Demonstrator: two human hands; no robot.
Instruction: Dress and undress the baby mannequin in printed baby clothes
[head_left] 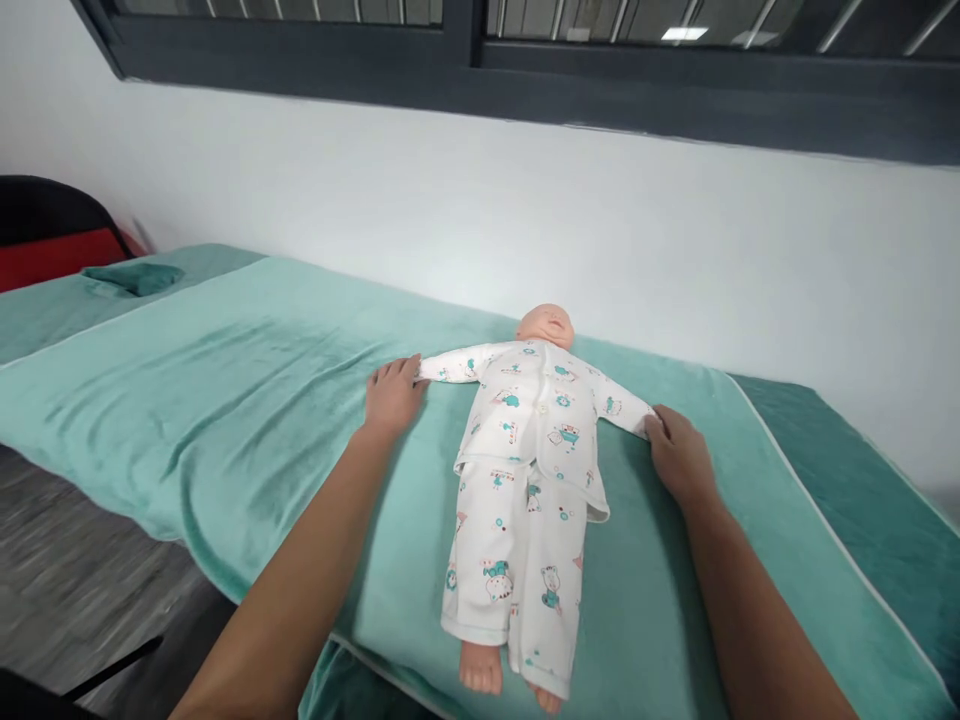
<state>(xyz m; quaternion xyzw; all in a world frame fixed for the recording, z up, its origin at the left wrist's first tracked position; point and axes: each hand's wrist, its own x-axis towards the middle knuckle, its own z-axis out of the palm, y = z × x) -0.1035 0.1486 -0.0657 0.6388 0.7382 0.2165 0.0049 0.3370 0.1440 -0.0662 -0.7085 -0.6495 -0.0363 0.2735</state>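
Baby doll (534,430) is lying face up on green cover (300,330), fingers of left hand (394,395) are gripping one cuff (427,369), fingers of right hand (681,458) are gripping other cuff (639,420)

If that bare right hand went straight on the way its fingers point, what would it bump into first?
Most likely the white cloth sleeve with colourful prints on the bald baby doll: the right hand is touching its end. Exact depth is hard to judge.

Soft, even light; faint shadows.
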